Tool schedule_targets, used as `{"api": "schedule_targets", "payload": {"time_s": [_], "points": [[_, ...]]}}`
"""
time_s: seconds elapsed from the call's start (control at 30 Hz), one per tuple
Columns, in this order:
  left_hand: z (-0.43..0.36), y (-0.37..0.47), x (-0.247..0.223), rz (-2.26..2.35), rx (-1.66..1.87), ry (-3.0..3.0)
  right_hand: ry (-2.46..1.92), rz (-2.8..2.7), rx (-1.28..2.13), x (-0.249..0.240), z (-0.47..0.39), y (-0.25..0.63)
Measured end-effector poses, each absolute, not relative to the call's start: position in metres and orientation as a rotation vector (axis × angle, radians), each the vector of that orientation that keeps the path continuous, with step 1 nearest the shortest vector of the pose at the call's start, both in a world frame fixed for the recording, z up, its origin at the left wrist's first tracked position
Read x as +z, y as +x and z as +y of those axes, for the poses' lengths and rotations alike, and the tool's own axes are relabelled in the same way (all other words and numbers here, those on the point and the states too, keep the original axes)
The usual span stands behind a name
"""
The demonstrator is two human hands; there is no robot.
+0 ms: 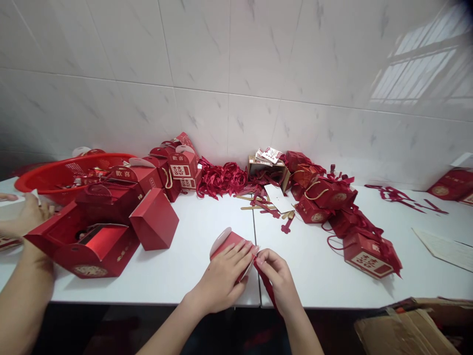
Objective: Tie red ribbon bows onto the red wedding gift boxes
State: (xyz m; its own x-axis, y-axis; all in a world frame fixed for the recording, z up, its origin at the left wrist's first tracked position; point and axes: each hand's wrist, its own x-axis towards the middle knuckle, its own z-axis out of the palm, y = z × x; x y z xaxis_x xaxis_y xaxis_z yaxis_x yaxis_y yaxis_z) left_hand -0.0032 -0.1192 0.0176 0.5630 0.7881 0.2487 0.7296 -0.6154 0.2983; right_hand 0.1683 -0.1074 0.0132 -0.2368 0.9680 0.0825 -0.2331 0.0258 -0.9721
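Observation:
Near the front edge of the white table [207, 217], my left hand [223, 276] is closed over a small red gift box [229, 239]. Its fingers lie across the top and the thumb is low on the near side. A pale rounded flap of the box sticks out at the far left; much of the rest is hidden under my hand. Right beside the box, my right hand [277, 273] pinches a dark red ribbon [266, 285] at the box's right end. The ribbon hangs down past the table edge.
Red boxes [155, 224] and a red basket [29, 178] stand left, near another person's hand [33, 214]. Behind are heaped ribbons [223, 180], a white card [279, 198] and loose tags [286, 224]. Ribboned boxes [371, 254] line the right; a cardboard box [399, 330] sits lower right.

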Motion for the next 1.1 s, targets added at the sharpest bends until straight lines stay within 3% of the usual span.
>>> {"api": "schedule_targets", "payload": {"time_s": [0.33, 0.7, 1.1], "points": [[-0.120, -0.007, 0.021, 1.245, 0.460, 2.671, -0.904, -1.374, 1.277, 0.000, -0.095, 0.173], [-0.123, -0.008, 0.022, 1.231, 0.424, 2.692, -0.888, -1.856, 1.045, 0.017, -0.085, 0.193], [-0.121, -0.009, 0.023, 1.219, 0.389, 2.660, -0.577, -1.944, 1.262, 0.036, -0.073, 0.208]]}}
